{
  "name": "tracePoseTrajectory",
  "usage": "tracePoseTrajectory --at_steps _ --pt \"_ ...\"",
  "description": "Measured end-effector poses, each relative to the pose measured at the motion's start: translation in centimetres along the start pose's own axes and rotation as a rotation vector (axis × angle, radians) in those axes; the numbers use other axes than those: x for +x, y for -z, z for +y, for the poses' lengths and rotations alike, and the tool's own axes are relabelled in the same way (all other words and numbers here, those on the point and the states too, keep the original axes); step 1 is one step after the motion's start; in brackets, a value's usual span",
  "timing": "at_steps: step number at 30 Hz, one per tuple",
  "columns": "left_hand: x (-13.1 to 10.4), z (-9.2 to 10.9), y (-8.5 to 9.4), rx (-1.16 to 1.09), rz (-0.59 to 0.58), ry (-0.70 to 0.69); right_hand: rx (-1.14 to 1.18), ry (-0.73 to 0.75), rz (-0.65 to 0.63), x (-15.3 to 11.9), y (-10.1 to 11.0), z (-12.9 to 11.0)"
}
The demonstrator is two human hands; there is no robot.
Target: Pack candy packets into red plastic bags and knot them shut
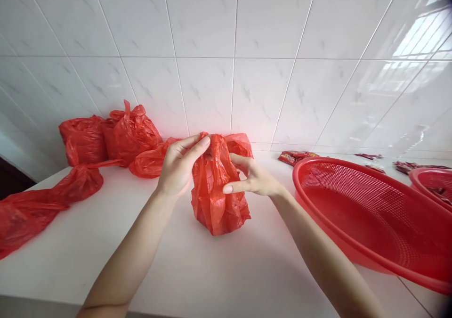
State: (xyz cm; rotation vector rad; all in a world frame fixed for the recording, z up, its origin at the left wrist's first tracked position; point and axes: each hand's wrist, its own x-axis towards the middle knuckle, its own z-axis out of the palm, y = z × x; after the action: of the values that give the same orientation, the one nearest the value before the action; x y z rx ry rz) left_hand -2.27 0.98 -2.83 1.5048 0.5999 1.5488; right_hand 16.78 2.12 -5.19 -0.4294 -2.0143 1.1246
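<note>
At left on the white counter (116, 256), a loose bag (76, 186), running off past the edge of view. Farther back, by the tiled wall (208, 26), two full bags (132, 132), side by side. Just right of these, a flat bag (148, 162). In the left hand (181, 165), pinched between thumb and fingers, the top of the red bag (221, 205), upright at the middle of the counter. At its right side, the right hand (252, 176), thumb spread from fingers, fingertips partly hidden. Far right, packets (293, 158); nearer, a large basket (353, 224), beside a second basket (427, 176).
</note>
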Motion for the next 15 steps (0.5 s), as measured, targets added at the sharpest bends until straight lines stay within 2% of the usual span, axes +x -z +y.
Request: tracePoseTrajectory --at_steps 2,4,7,9,11,13,15 --pt "0.0 0.0 0.0 0.006 0.008 -0.014 -0.013 -0.010 0.097 0.0 -0.9 0.7" --pt "0.1 0.0 0.0 0.035 0.020 -0.036 0.013 -0.028 0.257 0.0 -1.5 1.3" --pt "0.3 0.3 0.4 0.090 0.087 -0.090 0.277 -0.086 0.453 0.1 -1.4 2.0" --pt "0.5 0.5 0.8 0.099 0.142 -0.135 0.506 -0.126 0.514 0.1 -0.8 2.2" --pt "0.7 0.7 1.2 0.107 0.161 -0.170 0.625 -0.147 0.554 0.1 -0.4 2.3" --pt "0.7 0.7 1.5 0.150 0.116 -0.177 0.606 -0.165 0.624 0.1 -0.4 2.4" --pt "0.5 0.8 1.7 0.218 -0.004 -0.149 0.505 -0.194 0.711 0.1 -0.7 2.4"
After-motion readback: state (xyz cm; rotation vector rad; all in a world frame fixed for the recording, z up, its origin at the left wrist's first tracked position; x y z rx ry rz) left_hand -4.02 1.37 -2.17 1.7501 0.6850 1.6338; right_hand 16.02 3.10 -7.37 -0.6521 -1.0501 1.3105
